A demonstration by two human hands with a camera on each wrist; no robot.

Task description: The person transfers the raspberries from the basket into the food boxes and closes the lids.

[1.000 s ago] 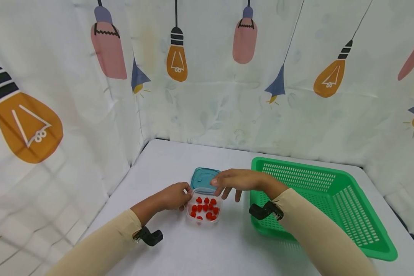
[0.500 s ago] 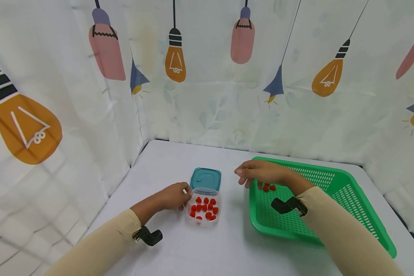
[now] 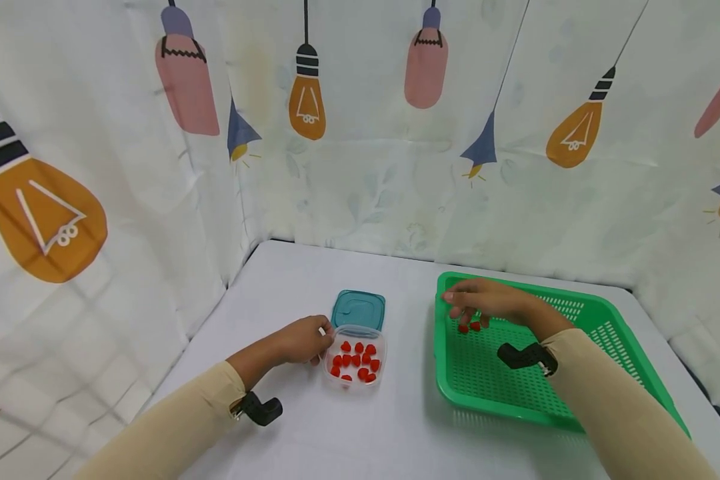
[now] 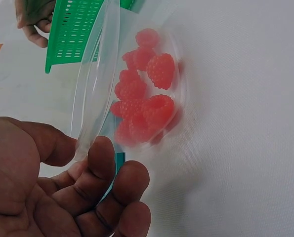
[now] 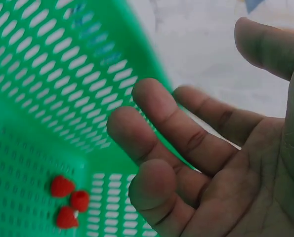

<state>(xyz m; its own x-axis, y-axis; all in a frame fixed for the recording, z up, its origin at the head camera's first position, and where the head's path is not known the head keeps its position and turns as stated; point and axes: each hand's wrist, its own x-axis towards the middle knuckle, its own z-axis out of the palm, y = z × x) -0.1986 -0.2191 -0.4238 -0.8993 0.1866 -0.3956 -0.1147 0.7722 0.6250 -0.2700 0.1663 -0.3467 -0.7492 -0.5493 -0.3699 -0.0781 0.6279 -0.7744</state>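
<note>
A clear plastic container [image 3: 355, 388] stands on the table with several red raspberries [image 4: 160, 70] inside. My left hand [image 3: 303, 341] pinches its rim between thumb and index finger at the left side, as the left wrist view shows closely. Over the far left corner of a green plastic basket [image 3: 504, 380] hovers my right hand [image 3: 486, 300], palm side toward its wrist camera, fingers loosely spread and nothing between them. Below it, raspberries [image 5: 63, 186] lie together on the basket floor; the right wrist view shows three.
A teal lid [image 3: 358, 309] lies flat on the white table [image 3: 300, 280] just behind the container. The basket takes up the table's right side. A patterned cloth wall [image 3: 360, 173] rises behind the table's far edge, with another at the left.
My right hand has moved right, from near the container and lid to above the basket. The raspberries in the basket have come into sight. The left hand stays on the container.
</note>
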